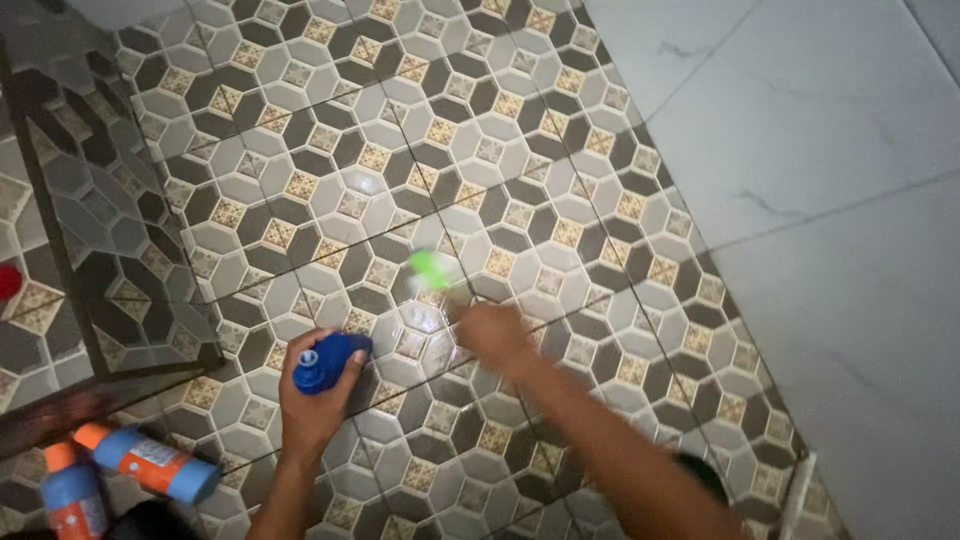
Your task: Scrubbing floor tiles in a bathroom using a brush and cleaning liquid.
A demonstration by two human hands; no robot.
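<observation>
Left hand (pixel 318 392) clasping a blue bottle (pixel 327 362) against the patterned floor tiles (pixel 330 150), nozzle end toward the viewer. Right hand (pixel 492 333), blurred, closed around a green-headed brush (pixel 432 270) whose head lies on the tiles just beyond the fingers. Two orange-and-blue bottles (pixel 150 463) lie near the lower left corner, well apart from both hands. A white marbled wall (pixel 820 180) borders the tiles at right, and a small red object (pixel 8 281) sits at the left edge

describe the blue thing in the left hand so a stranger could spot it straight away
Start at the patterned tile floor and find the left hand pressed on it. It grips a blue bottle, open mouth up. Unlike the two lying bottles at bottom left, it is all blue, without orange.
</observation>
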